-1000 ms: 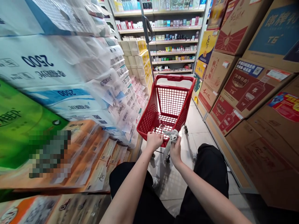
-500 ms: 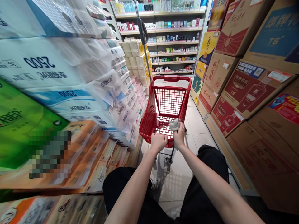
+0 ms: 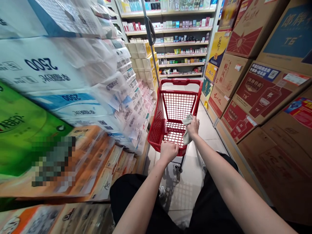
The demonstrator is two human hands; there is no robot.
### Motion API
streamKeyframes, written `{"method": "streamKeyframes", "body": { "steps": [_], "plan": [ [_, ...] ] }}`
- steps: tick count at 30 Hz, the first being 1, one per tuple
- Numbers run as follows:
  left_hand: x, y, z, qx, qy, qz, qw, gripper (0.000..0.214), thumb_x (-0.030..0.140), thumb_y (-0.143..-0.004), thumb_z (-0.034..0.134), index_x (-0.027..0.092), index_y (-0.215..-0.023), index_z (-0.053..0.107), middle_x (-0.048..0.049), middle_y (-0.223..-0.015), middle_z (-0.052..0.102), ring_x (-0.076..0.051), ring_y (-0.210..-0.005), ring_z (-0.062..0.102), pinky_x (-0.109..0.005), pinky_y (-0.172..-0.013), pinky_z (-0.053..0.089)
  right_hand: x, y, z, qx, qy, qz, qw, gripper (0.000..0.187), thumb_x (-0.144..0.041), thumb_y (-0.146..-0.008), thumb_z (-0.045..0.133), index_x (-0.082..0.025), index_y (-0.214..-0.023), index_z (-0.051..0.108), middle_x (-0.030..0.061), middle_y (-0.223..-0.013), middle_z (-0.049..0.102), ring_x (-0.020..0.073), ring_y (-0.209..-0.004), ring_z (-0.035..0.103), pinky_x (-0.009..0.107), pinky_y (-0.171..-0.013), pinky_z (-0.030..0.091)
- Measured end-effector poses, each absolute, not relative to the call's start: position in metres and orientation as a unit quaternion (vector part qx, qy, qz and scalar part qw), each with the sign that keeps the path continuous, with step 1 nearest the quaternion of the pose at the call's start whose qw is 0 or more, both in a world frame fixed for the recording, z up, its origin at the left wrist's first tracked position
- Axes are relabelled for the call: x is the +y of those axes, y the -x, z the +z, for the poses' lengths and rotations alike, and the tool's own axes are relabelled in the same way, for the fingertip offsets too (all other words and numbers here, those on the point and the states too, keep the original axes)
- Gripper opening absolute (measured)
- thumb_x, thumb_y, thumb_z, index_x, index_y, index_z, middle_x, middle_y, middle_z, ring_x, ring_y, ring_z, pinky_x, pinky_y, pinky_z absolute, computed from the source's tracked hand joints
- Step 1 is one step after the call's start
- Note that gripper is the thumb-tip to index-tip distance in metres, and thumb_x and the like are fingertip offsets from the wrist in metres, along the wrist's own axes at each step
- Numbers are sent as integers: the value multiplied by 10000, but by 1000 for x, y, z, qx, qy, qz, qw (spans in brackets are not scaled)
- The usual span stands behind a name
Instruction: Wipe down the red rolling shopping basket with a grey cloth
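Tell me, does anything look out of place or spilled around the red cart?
No spill stands out around the red cart. One oddity: on the white packs stacked at the picture's left, the large "2500" is upside down, so those packs seem to be stacked inverted.

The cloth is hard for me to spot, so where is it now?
In the head view, the cloth is just right of centre, in the right hand, by the right rim of the cart.
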State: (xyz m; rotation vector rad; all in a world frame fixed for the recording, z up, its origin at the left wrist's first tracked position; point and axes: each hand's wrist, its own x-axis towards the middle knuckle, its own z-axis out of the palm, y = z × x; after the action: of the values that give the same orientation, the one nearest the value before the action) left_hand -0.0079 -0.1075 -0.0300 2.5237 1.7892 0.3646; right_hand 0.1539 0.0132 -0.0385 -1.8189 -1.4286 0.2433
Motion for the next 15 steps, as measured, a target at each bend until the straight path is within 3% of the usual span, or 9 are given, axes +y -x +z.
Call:
{"method": "streamKeyframes", "body": {
  "steps": [3,9,11,15],
  "plan": [
    [-110,4,-32,577,-808,121,13,526,347,-952,268,161,-722,703,-98,-833,718,-199,-825,616,-354,-794,342,23,-156,-38,-563,736,61,372,558,-36,-770,293,-109,-1317,372,198,-1196,478,266,-1129,446,375,-957,348],
    [-107,-7,-38,584,-806,94,-11,496,323,-937,282,150,-770,716,-119,-836,710,-223,-811,624,-366,-771,368,-6,-141,-46,-556,739,53,377,791,-67,-752,337,13,-1462,-3,278,-1284,435,324,-1196,424,435,-981,340],
    [-104,-10,-38,588,-805,74,-7,475,322,-928,296,151,-792,717,-122,-850,710,-231,-824,630,-354,-747,381,-20,-137,-50,-554,739,74,377,798,-62,-748,332,-3,-1465,-14,274,-1277,452,328,-1183,452,441,-962,362],
    [-90,-2,-31,594,-801,46,51,516,418,-940,253,189,-827,702,-91,-892,714,-218,-829,645,-301,-676,404,-38,-134,-55,-560,731,107,375,696,-59,-770,302,-33,-1442,124,273,-1269,467,322,-1168,489,430,-935,405]
  ]
}}
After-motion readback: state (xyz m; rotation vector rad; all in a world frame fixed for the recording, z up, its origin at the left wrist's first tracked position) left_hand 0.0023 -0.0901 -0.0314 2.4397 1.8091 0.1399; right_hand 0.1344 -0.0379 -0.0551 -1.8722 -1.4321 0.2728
